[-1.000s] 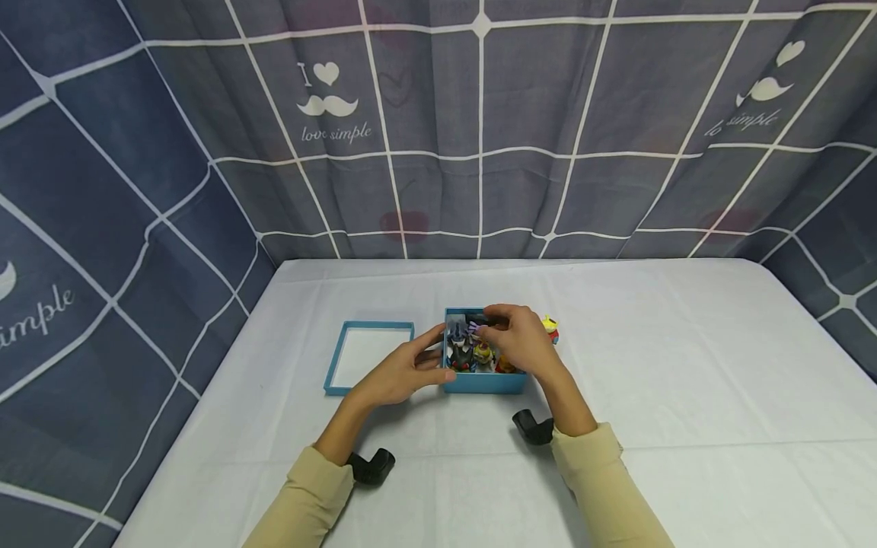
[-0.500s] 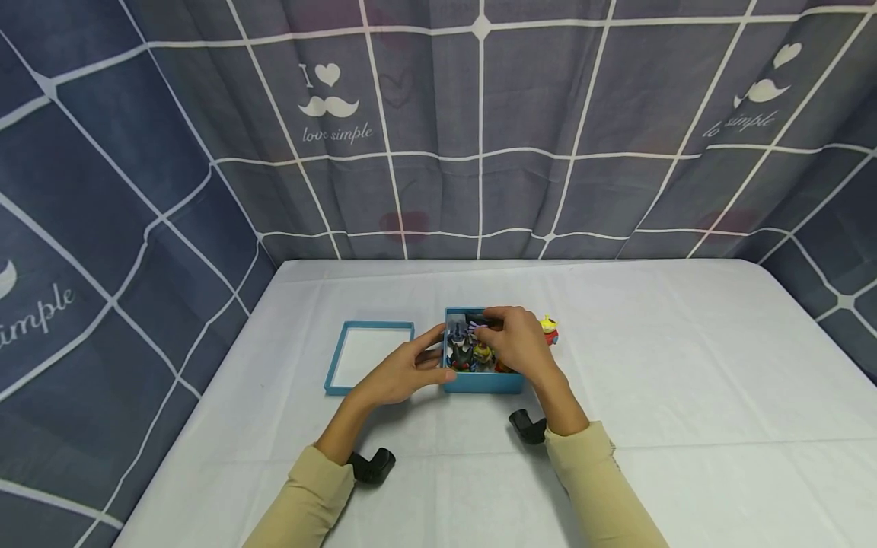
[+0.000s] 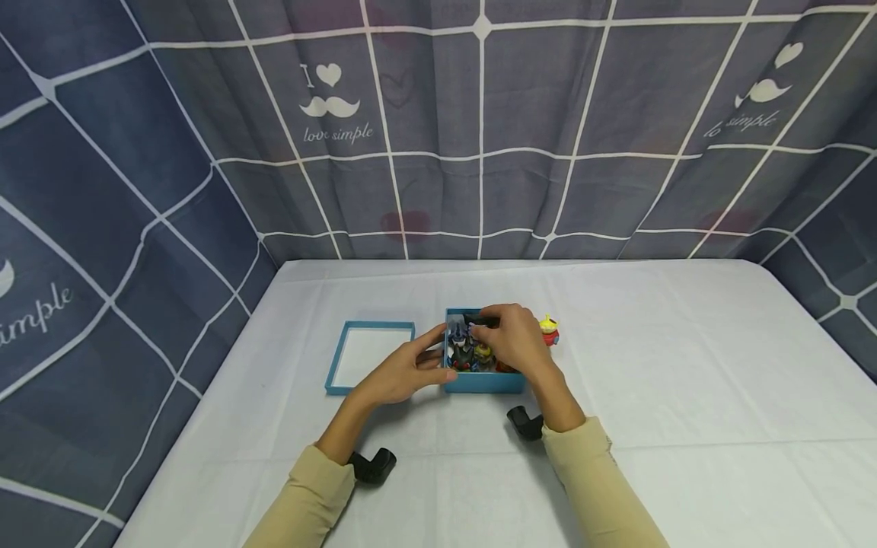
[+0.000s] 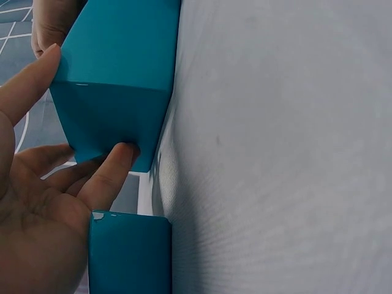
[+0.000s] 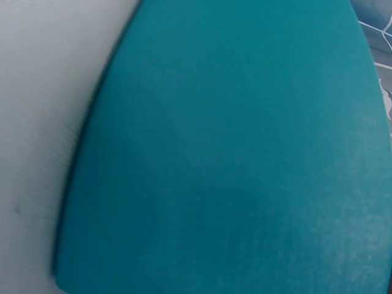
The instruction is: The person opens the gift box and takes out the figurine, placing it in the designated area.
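In the head view a teal box (image 3: 484, 383) stands on the table, filled with several small toy figures (image 3: 461, 355). My left hand (image 3: 400, 373) rests on the box's left side, its thumb at the near left corner. In the left wrist view the fingers (image 4: 110, 177) press that teal wall, fairly straight. My right hand (image 3: 523, 342) reaches over the right part of the box, thumb and fingers bent around a small dark purple toy figure (image 3: 472, 328), mostly hidden by the fingertips. The right wrist view holds only the outer wall of the box (image 5: 233, 147).
A teal-rimmed lid (image 3: 370, 358) lies to the left of the box, white inside up. Just past the right hand stands a yellow and red toy figure (image 3: 549, 330). White cloth covers the table (image 3: 685, 365), and a grey gridded curtain (image 3: 438, 190) hangs behind.
My right hand and forearm have shifted slightly left over the box, and the purple figure at the fingertips shows less. More of the yellow and red figure is uncovered. My left hand stays put.
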`<state>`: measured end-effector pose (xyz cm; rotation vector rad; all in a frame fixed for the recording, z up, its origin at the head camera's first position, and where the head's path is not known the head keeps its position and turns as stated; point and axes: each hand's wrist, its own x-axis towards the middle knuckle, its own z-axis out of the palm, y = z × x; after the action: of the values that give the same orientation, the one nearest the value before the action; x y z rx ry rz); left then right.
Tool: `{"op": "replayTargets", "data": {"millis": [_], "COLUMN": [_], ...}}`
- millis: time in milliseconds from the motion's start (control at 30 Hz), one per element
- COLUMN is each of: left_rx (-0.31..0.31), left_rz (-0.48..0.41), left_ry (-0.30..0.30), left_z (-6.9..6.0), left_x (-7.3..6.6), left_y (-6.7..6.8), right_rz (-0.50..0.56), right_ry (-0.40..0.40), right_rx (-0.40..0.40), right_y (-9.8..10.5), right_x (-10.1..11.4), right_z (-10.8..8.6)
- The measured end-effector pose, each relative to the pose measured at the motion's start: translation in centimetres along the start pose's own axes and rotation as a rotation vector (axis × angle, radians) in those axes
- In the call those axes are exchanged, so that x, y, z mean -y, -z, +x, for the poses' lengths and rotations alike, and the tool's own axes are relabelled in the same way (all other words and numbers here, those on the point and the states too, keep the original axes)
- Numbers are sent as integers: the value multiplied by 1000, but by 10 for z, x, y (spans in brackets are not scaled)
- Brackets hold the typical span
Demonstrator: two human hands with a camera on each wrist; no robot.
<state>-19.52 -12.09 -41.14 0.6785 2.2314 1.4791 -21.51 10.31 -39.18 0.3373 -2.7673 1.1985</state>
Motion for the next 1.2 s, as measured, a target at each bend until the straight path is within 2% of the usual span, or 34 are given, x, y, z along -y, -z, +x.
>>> {"op": "replayTargets", "data": {"millis": [200,533,833,1200], "left_rx": [-5,-12,-8,-11], "left_rz": [-12,9,-13,-4], "left_ry": [4,12,-1,6], "left_z": [0,-1,0,0], "left_x": [0,-1,0,-1], "left_y": [0,-1,0,-1], "right_rz": [-20,-68,-104,-124], "right_ry": [-10,-24,-12,52], "right_rx": [45,26,8,-29], "right_y": [1,-1,-7,-11], "right_x": [-1,2,6,6], "right_z": [3,5,5,3]}}
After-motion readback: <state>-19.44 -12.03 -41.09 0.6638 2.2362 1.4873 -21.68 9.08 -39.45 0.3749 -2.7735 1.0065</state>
